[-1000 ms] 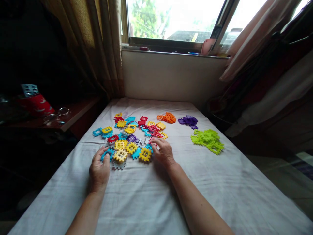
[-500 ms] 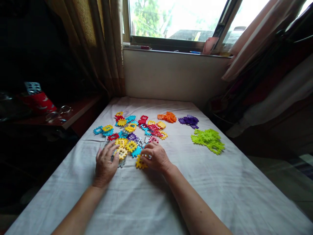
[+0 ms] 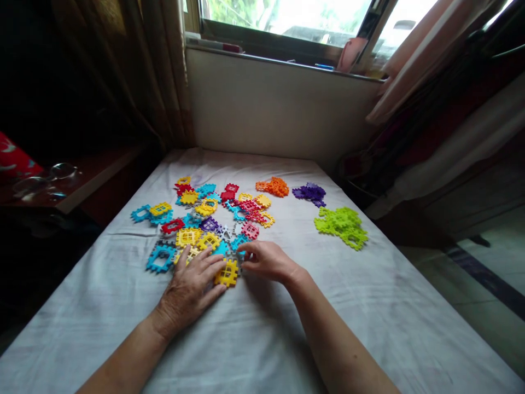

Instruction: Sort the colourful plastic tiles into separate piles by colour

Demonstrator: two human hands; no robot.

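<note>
Mixed plastic interlocking blocks with toothed edges lie in a loose pile on the pale sheet (image 3: 262, 339). My left hand (image 3: 191, 284) rests palm down with fingers spread, its fingertips over a pale yellow block (image 3: 192, 255) and beside a yellow window block (image 3: 227, 272). My right hand (image 3: 268, 261) is just right of that yellow block, thumb and forefinger bent and apart, with no block clearly between them. Grey pieces by its fingertips are partly hidden. A blue square block (image 3: 160, 258) lies left of my left hand; a pink block (image 3: 250, 230) is beyond the right.
Sorted heaps of orange (image 3: 274, 187), purple (image 3: 310, 193) and lime green blocks (image 3: 342, 226) lie to the right. A side table (image 3: 90, 175) with glasses (image 3: 63, 171) stands at the left. A wall (image 3: 279, 109) and window close off the far end.
My left hand has moved right and flattened over the yellow blocks, uncovering the blue square. My right hand has come off the yellow window block. The view has shifted slightly.
</note>
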